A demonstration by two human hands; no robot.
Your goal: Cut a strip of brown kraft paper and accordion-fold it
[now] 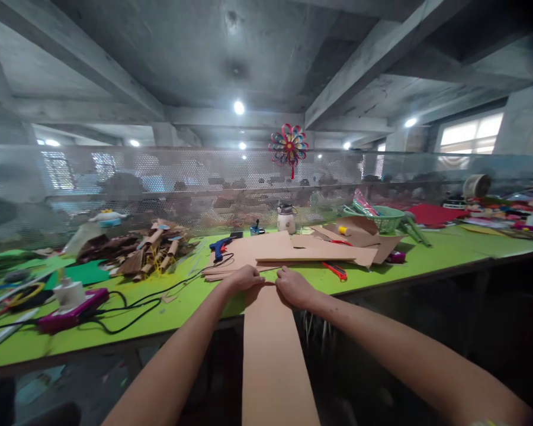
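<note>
Head view, one entry: we record both forearms reaching forward from the lower corners and meeting at the near edge of the desk (426, 257), wrists roughly level, backs of the hands up. The left hand (245, 277) and the right hand (294, 287) sit side by side, almost touching, fingers curled down and closed on the far end of a cardboard strip (273, 355). The strip is long and narrow; its far end lies on the desk edge under the hands, and the rest runs off the desk toward us, between the two arms. Just beyond the hands we list a stack of flat cardboard sheets (284, 248), with a blue glue gun (220, 245) at its left side and a red utility knife (336, 271) on the green surface to its right. Further left: a heap of cardboard scraps (146, 251), black cables (128, 309) and a pink power strip (73, 312). Further right: a green basket (385, 219). Behind the desk stands a mesh screen (160, 183) bearing a paper pinwheel (288, 145).
</note>
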